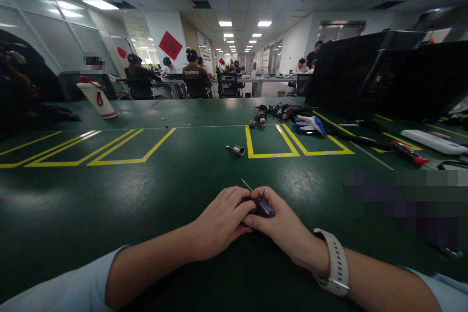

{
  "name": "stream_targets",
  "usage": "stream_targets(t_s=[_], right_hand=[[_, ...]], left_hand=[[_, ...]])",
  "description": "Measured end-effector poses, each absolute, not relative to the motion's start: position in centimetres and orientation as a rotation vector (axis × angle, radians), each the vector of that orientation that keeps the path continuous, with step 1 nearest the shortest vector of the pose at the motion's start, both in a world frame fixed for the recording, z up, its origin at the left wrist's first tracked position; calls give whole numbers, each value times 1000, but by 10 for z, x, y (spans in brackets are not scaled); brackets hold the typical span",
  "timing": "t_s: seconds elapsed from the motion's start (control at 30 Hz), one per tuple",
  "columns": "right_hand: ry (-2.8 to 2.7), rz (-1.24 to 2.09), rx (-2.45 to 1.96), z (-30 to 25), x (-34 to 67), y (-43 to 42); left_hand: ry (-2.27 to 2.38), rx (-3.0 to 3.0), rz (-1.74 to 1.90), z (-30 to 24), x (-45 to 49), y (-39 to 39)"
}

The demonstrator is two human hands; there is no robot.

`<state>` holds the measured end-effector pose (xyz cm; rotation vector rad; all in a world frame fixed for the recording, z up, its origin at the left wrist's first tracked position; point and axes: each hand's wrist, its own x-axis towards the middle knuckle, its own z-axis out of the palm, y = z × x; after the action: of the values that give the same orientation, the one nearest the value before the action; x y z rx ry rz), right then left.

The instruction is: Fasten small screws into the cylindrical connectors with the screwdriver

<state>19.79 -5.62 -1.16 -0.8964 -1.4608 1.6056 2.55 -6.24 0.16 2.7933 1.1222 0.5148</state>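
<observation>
My left hand (223, 219) and my right hand (280, 217) meet low in the middle of the head view, both with fingers closed. Between them is a screwdriver (265, 207) with a dark purple handle. Its thin metal shaft sticks out past the fingertips, up and to the left. The right thumb and fingers grip the handle, while the left fingers wrap over the side toward the shaft. Something dark and round shows under the left fingers, too hidden to name. Beyond the hands, a metal socket bit (237, 150) lies on the green tabletop (175, 195).
Yellow tape outlines (274, 155) mark the table. Farther right lie cabled tools (280, 111), a blue-and-white glove (310, 125), a red-and-black screwdriver (408, 152) and a white elongated case (433, 142). Black monitors (351, 75) stand behind. At left is a white cup (98, 99). People sit at far desks.
</observation>
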Motion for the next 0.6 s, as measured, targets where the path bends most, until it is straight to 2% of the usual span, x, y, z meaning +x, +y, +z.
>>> stream_targets(t_s=[0.1, 0.3, 0.6], right_hand=[[-1393, 1668, -901, -6, 204, -50], [-1255, 1543, -1027, -2, 211, -40], [-1188, 1578, -936, -10, 208, -40]], left_hand=[[1145, 2829, 498, 0, 24, -60], [1129, 3058, 209, 8, 27, -62], [971, 3471, 234, 12, 30, -70]])
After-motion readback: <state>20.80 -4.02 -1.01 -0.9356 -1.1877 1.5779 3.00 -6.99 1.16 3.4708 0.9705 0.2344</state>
